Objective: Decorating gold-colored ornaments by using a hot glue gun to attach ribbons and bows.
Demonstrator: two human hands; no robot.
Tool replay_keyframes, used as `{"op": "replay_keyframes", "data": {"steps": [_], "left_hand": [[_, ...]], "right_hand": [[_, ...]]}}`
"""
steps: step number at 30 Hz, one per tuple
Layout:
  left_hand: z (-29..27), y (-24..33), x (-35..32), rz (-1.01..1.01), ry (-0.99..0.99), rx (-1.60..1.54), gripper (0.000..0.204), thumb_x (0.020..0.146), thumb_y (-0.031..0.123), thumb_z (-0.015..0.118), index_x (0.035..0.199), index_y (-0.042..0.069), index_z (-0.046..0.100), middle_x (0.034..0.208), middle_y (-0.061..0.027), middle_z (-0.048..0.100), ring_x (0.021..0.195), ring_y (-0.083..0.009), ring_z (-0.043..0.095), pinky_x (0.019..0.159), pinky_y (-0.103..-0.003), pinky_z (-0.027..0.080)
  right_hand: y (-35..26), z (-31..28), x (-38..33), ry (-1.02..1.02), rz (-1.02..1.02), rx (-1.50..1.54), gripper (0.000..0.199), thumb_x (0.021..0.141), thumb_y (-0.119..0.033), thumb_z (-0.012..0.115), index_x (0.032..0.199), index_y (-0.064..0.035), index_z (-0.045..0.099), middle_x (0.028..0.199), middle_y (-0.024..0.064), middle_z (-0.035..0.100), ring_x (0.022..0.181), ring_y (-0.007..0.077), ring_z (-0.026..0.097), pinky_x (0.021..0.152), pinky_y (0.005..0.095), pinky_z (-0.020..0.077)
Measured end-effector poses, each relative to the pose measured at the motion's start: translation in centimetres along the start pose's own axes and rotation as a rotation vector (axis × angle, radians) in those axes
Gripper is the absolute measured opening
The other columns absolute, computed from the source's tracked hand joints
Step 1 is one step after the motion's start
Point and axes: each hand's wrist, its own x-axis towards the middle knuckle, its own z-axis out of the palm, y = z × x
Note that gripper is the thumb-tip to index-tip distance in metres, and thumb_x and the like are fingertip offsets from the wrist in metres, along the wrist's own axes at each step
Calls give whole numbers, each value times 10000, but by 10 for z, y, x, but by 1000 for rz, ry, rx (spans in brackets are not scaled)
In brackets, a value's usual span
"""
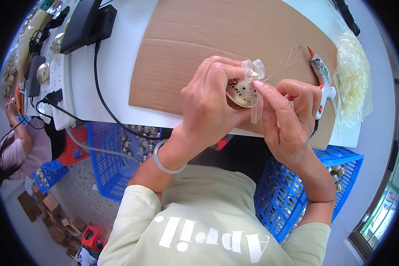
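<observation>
My left hand is wrapped around a small cream, rounded ornament with dark lettering on its face. A sheer white ribbon bow sits on top of the ornament. My right hand pinches the ornament's top edge just under the bow with thumb and forefinger, and a ribbon tail hangs down between the hands. Both hands hover above a brown cardboard sheet on the white table. A pale bangle circles my left wrist.
A glue gun lies on the cardboard's right edge, beside a clear bag of pale filling. A power strip, black adapters and cables sit at the table's left. Blue crates holding round ornaments stand below. Another person sits at left.
</observation>
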Motion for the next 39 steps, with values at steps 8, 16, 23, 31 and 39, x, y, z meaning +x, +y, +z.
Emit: {"op": "replay_keyframes", "data": {"steps": [8, 16, 23, 31, 39], "left_hand": [[1, 0, -3, -38, -4, -4, 554, 594, 135, 913, 998, 76, 539, 945, -74, 654, 796, -233, 657, 618, -316, 543], [4, 1, -6, -89, 40, -25, 756, 612, 172, 927, 1197, 77, 456, 999, -59, 649, 848, -209, 688, 669, -308, 571], [2, 1, -7, -100, -45, -19, 913, 561, 216, 952, 1282, 66, 413, 1088, -73, 634, 912, -219, 699, 702, -320, 585], [4, -5, -7, -101, -50, -18, 935, 564, 192, 947, 1318, 67, 408, 1093, -87, 646, 932, -213, 697, 729, -316, 583], [6, -5, -6, -70, -54, -8, 909, 577, 186, 943, 1306, 57, 416, 1053, -94, 667, 916, -223, 706, 731, -310, 590]], "right_hand": [[-1, 0, 4, -14, -12, 16, 340, 778, 52, 698, 1104, -43, 709, 918, 71, 546, 849, 225, 477, 718, 304, 392], [1, 0, 4, -1, 7, 42, 325, 785, 54, 701, 1095, -44, 707, 906, 71, 541, 838, 226, 476, 726, 309, 383], [3, -5, 4, -3, 12, 26, 344, 776, 81, 694, 1093, -52, 708, 903, 73, 535, 829, 225, 477, 713, 307, 381], [6, -1, 4, -15, 9, 23, 337, 768, 66, 700, 1088, -41, 707, 901, 73, 538, 818, 228, 476, 710, 313, 378], [8, -1, 2, -19, 6, -1, 335, 760, 48, 707, 1083, -41, 709, 904, 75, 540, 819, 229, 477, 708, 318, 377]]}}
